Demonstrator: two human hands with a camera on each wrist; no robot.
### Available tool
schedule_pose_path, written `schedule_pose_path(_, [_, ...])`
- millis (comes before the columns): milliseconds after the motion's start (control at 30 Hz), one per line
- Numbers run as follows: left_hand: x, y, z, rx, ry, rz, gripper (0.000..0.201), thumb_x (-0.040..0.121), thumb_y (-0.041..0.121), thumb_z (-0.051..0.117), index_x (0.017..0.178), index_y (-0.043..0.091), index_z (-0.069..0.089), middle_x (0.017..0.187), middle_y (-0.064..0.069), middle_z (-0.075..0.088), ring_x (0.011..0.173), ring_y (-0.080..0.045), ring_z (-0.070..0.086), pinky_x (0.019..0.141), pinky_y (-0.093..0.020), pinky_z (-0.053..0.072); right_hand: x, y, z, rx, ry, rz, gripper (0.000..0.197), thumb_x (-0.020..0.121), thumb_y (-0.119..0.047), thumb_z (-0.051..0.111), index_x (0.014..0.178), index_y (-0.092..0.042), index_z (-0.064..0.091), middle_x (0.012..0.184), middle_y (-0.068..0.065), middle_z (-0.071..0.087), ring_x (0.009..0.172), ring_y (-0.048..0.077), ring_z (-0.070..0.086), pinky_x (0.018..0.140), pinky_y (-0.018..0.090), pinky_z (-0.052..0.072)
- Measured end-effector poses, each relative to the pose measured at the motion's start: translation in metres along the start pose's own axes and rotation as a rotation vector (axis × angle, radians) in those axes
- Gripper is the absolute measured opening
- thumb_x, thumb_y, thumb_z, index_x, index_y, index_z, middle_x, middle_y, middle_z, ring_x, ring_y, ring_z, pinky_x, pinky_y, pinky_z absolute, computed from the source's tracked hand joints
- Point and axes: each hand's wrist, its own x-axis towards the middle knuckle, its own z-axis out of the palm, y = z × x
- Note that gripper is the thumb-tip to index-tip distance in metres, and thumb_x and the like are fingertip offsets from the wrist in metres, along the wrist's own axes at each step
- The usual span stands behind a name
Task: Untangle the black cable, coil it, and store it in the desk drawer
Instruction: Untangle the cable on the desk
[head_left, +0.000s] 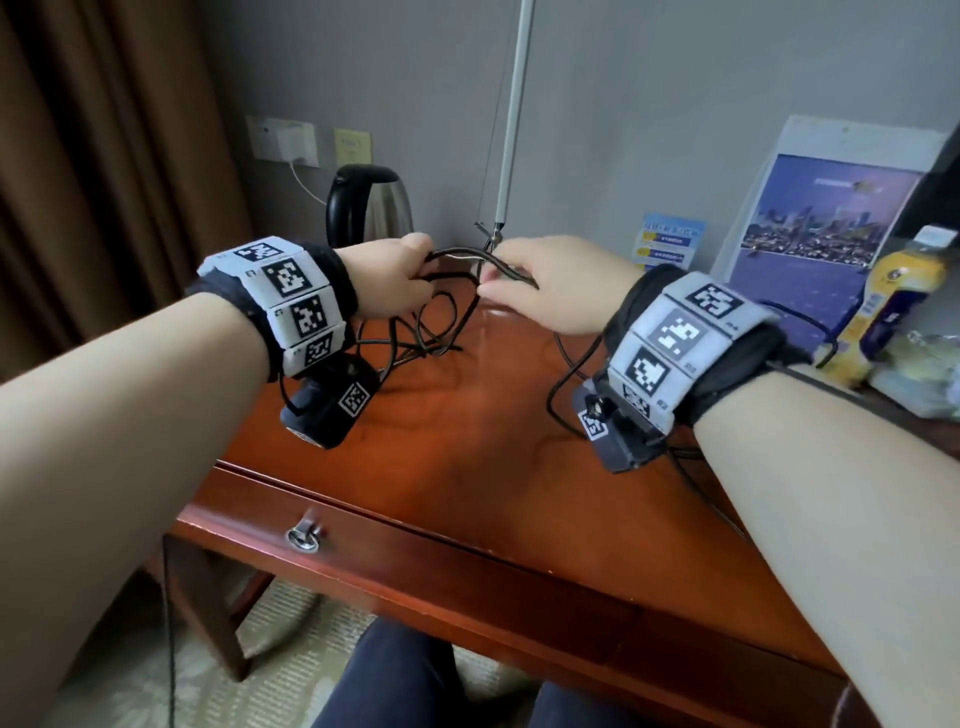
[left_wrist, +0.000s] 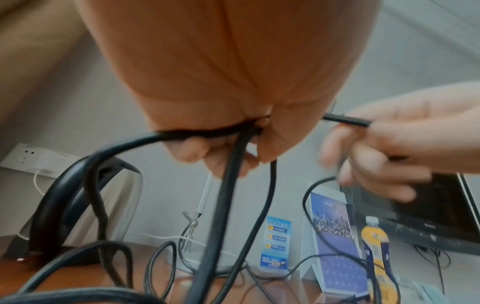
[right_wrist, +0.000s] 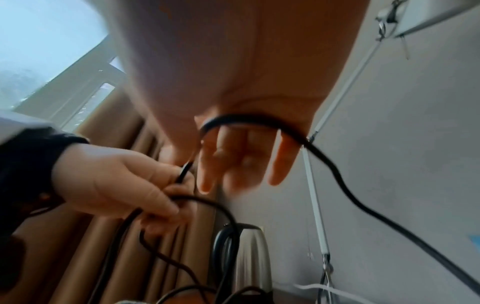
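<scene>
The black cable (head_left: 457, 253) spans between both hands above the back of the wooden desk (head_left: 467, 415); more of it lies in a loose tangle (head_left: 415, 348) on the desktop below. My left hand (head_left: 400, 280) grips several strands, its fingers (left_wrist: 192, 152) curled round the cable (left_wrist: 228, 185). Just to its right, my right hand (head_left: 540, 286) pinches one strand; in the left wrist view this right hand (left_wrist: 389, 144) holds a straight piece between thumb and forefinger. In the right wrist view the cable (right_wrist: 246, 118) crosses the palm. The desk drawer (head_left: 415, 561) is closed, its metal knob (head_left: 304, 538) at the left.
A steel kettle (head_left: 374, 208) stands at the back left, behind the left hand. A white rod (head_left: 511, 130) hangs down the wall to the desk. A blue card (head_left: 670, 244), a picture stand (head_left: 815, 218) and a yellow bottle (head_left: 893, 296) fill the back right. Brown curtain on the left.
</scene>
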Motion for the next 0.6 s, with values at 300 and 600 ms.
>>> schedule_pose_path(300, [0.005,-0.047,0.031,-0.242,0.180,-0.176,0.071,0.080,0.005,0.059,0.143,0.013,0.025,0.140,-0.020,0.037,0.127,-0.034,0.040,0.106,-0.040,0.035,0.011,0.067,-0.025,0.344,0.586,0.354,0.032,0.100,-0.026,0.029,0.086,-0.018,0.056,0.061,-0.005,0.043,0.077,0.021,0.045,0.063,0.024,0.026])
schedule_pose_path(600, [-0.013,-0.047,0.050,0.146,-0.500,-0.033,0.067,0.067,0.076,0.053,0.128,0.052,0.039,0.144,0.007,0.029,0.137,-0.020,0.026,0.112,-0.042,0.024,0.004,0.105,0.009,0.172,0.292,0.684,0.037,0.099,-0.009,0.026,0.118,0.001,0.056,0.125,0.024,0.052,0.115,0.037,0.049,0.094,0.037,0.039])
